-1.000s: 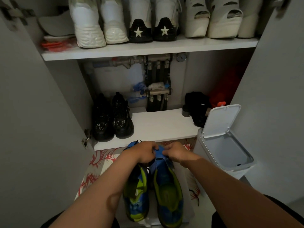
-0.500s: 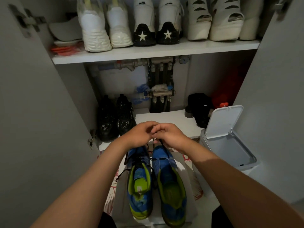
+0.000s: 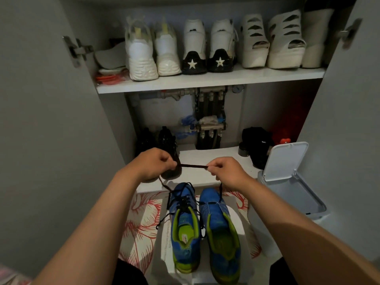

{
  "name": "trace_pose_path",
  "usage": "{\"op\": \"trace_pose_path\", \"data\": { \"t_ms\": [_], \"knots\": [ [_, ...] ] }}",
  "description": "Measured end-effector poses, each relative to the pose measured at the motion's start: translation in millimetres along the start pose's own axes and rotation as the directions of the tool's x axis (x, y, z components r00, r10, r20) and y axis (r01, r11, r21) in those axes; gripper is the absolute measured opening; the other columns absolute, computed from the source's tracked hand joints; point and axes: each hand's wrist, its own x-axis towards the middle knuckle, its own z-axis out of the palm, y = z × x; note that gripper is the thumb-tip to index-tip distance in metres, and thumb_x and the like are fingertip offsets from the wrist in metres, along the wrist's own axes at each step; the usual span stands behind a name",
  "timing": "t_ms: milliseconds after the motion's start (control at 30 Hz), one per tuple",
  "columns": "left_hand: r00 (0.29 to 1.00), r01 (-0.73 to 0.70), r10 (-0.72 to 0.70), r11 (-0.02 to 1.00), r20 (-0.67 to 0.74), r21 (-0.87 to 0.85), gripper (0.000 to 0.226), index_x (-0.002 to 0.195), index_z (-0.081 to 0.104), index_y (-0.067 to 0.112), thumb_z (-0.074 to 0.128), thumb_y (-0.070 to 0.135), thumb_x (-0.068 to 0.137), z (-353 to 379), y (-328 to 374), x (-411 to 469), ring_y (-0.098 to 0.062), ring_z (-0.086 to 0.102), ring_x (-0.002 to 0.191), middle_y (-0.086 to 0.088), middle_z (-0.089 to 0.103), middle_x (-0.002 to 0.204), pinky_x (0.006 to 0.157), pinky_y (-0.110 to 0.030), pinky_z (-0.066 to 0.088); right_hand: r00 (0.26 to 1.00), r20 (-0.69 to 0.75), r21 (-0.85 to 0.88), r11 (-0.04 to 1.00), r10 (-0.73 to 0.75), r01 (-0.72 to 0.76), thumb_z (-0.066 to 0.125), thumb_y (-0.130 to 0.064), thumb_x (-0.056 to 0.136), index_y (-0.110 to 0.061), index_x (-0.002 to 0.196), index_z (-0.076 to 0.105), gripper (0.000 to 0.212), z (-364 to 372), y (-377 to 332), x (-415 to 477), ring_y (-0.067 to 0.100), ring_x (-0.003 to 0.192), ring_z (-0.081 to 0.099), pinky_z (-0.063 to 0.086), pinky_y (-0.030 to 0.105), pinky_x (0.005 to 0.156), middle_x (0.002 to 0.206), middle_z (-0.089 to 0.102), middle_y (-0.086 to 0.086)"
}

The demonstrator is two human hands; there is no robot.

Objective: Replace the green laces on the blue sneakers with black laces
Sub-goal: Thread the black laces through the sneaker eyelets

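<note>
Two blue sneakers with lime-green lining stand side by side on a white sheet on the floor. The left sneaker carries a black lace threaded through its eyelets. The right sneaker shows only one lace strand near its toe. Above the sneakers a black lace is stretched level between my hands. My left hand pinches one part of it and my right hand pinches the other. From each hand a strand hangs down toward the sneakers. No green laces are in view.
An open cupboard faces me. Black shoes and a black item stand on its low shelf, white shoes on the upper shelf. A grey bin with raised lid is at the right. A floral mat covers the floor.
My hands rose from the sneakers' toes and drew apart, pulling the black lace taut between them. The camera view tilted upward, showing more of the upper shelf.
</note>
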Motion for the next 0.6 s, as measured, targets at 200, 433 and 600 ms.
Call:
{"op": "trace_pose_path", "data": {
  "t_ms": [200, 433, 600],
  "knots": [
    [0.998, 0.038, -0.036, 0.998, -0.051, 0.04, 0.025, 0.08, 0.073, 0.019, 0.063, 0.038, 0.093, -20, -10, -18, -0.015, 0.065, 0.079, 0.001, 0.071, 0.081, 0.075, -0.033, 0.051, 0.963, -0.213, -0.282, 0.933, 0.165, -0.222, 0.057, -0.014, 0.095, -0.011, 0.092, 0.075, 0.018, -15, 16, 4, 0.022, 0.094, 0.064, 0.047, 0.024, 0.079, 0.1, 0.072, 0.005],
    [0.994, -0.08, 0.089, 0.988, 0.068, -0.131, 0.018, 0.081, 0.072, 0.018, 0.065, 0.03, 0.093, 13, 17, -23, 0.001, 0.059, 0.066, 0.014, 0.068, 0.07, 0.06, -0.015, 0.045, 0.991, 0.133, -0.219, 0.975, -0.012, 0.041, 0.056, -0.002, 0.086, -0.025, 0.145, 0.05, 0.064, 1, -23, -16, 0.022, 0.131, 0.051, 0.045, 0.023, 0.099, 0.145, 0.051, 0.0],
    [0.983, -0.156, 0.166, 0.981, 0.083, -0.113, 0.021, 0.079, 0.071, 0.024, 0.061, 0.034, 0.095, 28, 38, -20, -0.01, 0.06, 0.068, 0.002, 0.066, 0.076, 0.066, -0.036, 0.057, 0.945, 0.307, 0.196, 0.979, -0.111, 0.051, 0.059, -0.004, 0.093, -0.018, 0.104, 0.075, 0.024, 12, -45, -20, 0.006, 0.068, 0.064, 0.052, 0.02, 0.07, 0.082, 0.074, 0.001]
  ]
}}
